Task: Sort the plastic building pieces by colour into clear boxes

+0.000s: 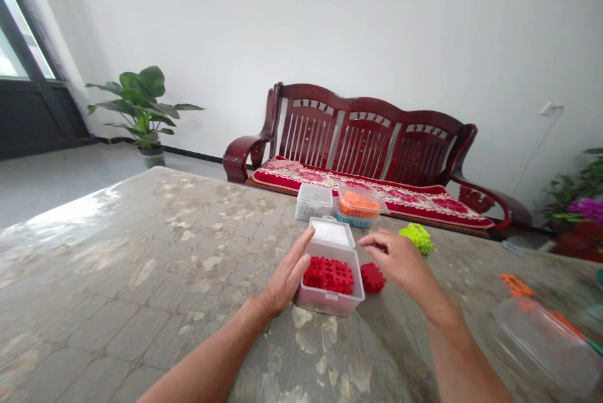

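Note:
A clear plastic box (330, 304) stands on the table with its lid (331, 233) tipped back behind it. Red interlocking plastic pieces (328, 274) lie inside. My left hand (288, 271) rests along the box's left side, fingers stretched out and thumb at the rim. Just right of the box sits a red block of such pieces (373, 278). Above and behind that block is my right hand (393, 255), its fingers bent, with a gap between thumb and forefinger and nothing visible in it.
Behind the box are a closed clear box of grey pieces (314, 202) and a tub of orange pieces (359, 203) on top of blue ones. Yellow-green pieces (416, 238) lie to the right. An overturned clear container (546, 340) and orange pieces (517, 284) are farther right. A wooden bench (362, 133) stands beyond the table.

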`<state>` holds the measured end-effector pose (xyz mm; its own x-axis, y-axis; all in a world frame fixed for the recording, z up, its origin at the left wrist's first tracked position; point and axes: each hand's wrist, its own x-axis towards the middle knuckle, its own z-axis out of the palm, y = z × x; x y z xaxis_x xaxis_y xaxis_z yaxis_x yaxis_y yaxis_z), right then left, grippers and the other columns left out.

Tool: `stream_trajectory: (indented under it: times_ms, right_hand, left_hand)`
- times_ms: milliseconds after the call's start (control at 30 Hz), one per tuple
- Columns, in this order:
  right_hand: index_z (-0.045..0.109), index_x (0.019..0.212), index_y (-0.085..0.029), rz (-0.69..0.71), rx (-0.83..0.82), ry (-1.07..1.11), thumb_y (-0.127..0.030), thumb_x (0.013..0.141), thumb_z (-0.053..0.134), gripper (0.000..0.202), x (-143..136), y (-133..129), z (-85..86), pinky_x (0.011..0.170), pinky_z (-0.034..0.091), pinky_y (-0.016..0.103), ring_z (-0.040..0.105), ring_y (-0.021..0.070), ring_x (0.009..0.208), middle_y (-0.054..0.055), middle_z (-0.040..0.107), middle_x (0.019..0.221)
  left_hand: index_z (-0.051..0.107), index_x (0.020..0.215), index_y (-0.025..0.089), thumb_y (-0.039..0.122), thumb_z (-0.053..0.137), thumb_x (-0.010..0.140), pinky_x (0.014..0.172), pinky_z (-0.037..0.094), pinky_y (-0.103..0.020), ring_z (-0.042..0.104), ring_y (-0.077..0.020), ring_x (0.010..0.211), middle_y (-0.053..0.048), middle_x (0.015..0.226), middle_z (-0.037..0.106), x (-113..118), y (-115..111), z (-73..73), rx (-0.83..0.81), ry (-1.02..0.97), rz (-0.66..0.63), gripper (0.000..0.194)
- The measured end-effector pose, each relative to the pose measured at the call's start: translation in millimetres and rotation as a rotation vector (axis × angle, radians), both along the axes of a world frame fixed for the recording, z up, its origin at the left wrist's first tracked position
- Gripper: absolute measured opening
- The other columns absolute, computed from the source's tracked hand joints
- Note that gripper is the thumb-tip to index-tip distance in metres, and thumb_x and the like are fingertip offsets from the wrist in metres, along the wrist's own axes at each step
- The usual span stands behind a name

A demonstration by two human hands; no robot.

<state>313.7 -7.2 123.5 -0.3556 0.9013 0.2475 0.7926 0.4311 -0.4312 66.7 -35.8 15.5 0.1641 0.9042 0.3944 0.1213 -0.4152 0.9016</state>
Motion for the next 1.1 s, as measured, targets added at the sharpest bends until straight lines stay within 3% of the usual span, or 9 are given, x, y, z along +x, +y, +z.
stream_trajectory:
  times_ms: [67,167,300,367,567,700,800,967,1100]
  right_hand:
    - [0.074,0.102,-0.020,-0.102,-0.088,-0.018,-0.023,0.080,0.055,0.030,21,4,-11.0,0.084,0.049,0.034,0.068,0.0234,0.092,0.008,0.075,0.102]
    - [0.067,0.120,-0.017,-0.092,-0.233,-0.159,-0.029,0.070,0.067,0.051,40,4,-27.7,0.091,0.046,0.036,0.063,0.0276,0.107,0.012,0.069,0.119]
    - [0.059,0.131,-0.018,-0.084,-0.245,-0.313,-0.034,0.065,0.073,0.070,37,-2,-36.1,0.099,0.041,0.038,0.055,0.0307,0.120,0.014,0.061,0.132]
    - [0.059,0.129,-0.018,-0.132,-0.239,-0.359,-0.034,0.067,0.073,0.066,30,-4,-35.7,0.095,0.042,0.038,0.057,0.0317,0.117,0.014,0.063,0.127]
    - [0.066,0.095,-0.017,-0.176,-0.265,-0.468,-0.021,0.074,0.062,0.022,18,-3,-39.9,0.077,0.042,0.031,0.065,0.0275,0.097,0.013,0.071,0.103]
    - [0.066,0.106,-0.015,-0.214,-0.239,-0.462,-0.012,0.074,0.055,0.034,23,2,-42.9,0.081,0.043,0.032,0.066,0.0285,0.102,0.016,0.071,0.108]
    - [0.063,0.117,-0.015,-0.226,-0.182,-0.341,-0.010,0.071,0.056,0.047,28,4,-34.4,0.085,0.046,0.033,0.066,0.0279,0.104,0.015,0.071,0.115]
    - [0.060,0.126,-0.021,-0.033,-0.108,0.016,-0.016,0.071,0.059,0.055,17,-8,-10.9,0.090,0.049,0.032,0.066,0.0225,0.105,0.008,0.071,0.118]
    - [0.065,0.122,-0.022,0.158,-0.044,0.009,-0.012,0.069,0.058,0.054,-7,-23,-3.3,0.097,0.046,0.036,0.064,0.0232,0.110,0.007,0.069,0.123]
  left_hand:
    - [0.031,0.154,0.022,0.049,0.037,0.101,0.125,0.013,-0.040,0.023,-0.0265,0.150,-0.003,0.163,0.026,0,0,0.6,-0.002,0.008,-0.002,0.060]
    - [0.030,0.154,0.021,0.049,0.036,0.101,0.125,0.012,-0.039,0.022,-0.0261,0.150,-0.003,0.163,0.026,0,0,-0.1,-0.002,0.012,-0.002,0.061]
    - [0.030,0.154,0.021,0.049,0.036,0.101,0.126,0.011,-0.039,0.022,-0.0265,0.150,-0.003,0.163,0.025,0,1,-2.4,0.006,0.012,0.003,0.061]
    - [0.030,0.154,0.021,0.049,0.036,0.101,0.126,0.010,-0.039,0.022,-0.0266,0.150,-0.004,0.163,0.025,0,2,-2.5,0.007,0.016,0.001,0.061]
    - [0.029,0.155,0.020,0.050,0.036,0.101,0.125,0.011,-0.041,0.021,-0.0268,0.150,-0.004,0.163,0.026,0,2,-1.4,0.009,0.026,0.002,0.062]
    - [0.029,0.155,0.020,0.049,0.036,0.101,0.125,0.011,-0.040,0.020,-0.0261,0.151,-0.004,0.163,0.025,-1,3,-3.0,0.018,0.033,-0.002,0.062]
    - [0.030,0.155,0.021,0.049,0.036,0.101,0.126,0.011,-0.040,0.020,-0.0261,0.151,-0.004,0.163,0.025,-1,2,-2.8,0.018,0.037,0.004,0.061]
    - [0.030,0.155,0.022,0.048,0.036,0.101,0.125,0.012,-0.040,0.022,-0.0262,0.150,-0.003,0.163,0.025,-1,2,-3.3,0.023,0.035,0.003,0.060]
    - [0.030,0.155,0.021,0.047,0.036,0.101,0.125,0.012,-0.040,0.022,-0.0258,0.150,-0.004,0.163,0.025,-1,4,-6.5,0.029,0.033,0.000,0.059]
